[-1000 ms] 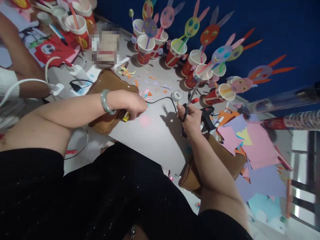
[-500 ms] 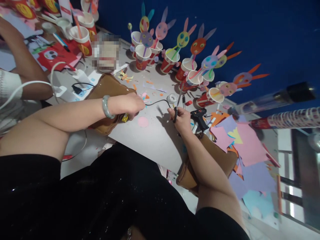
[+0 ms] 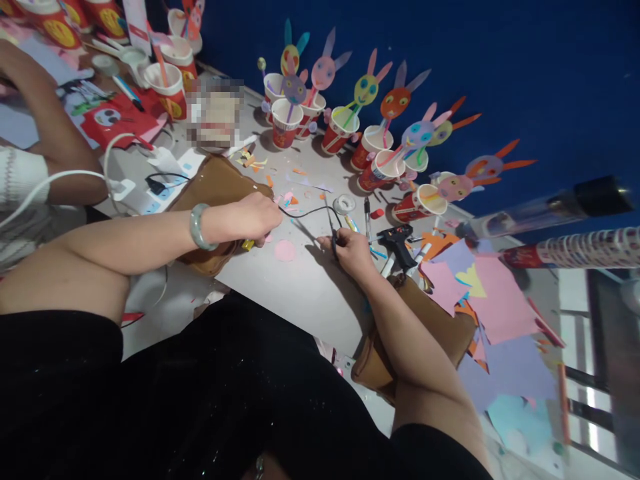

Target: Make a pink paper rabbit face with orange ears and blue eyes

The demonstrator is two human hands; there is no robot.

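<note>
My right hand (image 3: 354, 252) grips a pair of scissors (image 3: 335, 241) by the black handles, with the blades pointing away from me over the table. To the left, my left hand (image 3: 257, 215), below a jade-like bangle (image 3: 199, 227), is closed with its fingertips turned down. A bit of pink shows under those fingers, but I cannot make out what they hold. A small yellow object (image 3: 247, 245) pokes out beneath that hand. Between the hands lies a pink paper disc (image 3: 285, 251). A black cord (image 3: 305, 215) runs across behind it.
Paper cups with rabbit-faced spoons (image 3: 341, 120) line the blue wall. A glue gun (image 3: 399, 243) and coloured paper (image 3: 500, 293) lie at right. Brown pads (image 3: 220, 183) sit under my forearms. At left are a power strip (image 3: 175, 177) and another person's arm (image 3: 70, 150).
My right hand has shifted left and slightly toward me, with the scissors tilting further left. My left hand has drawn a little left, and a pink bit now shows under it.
</note>
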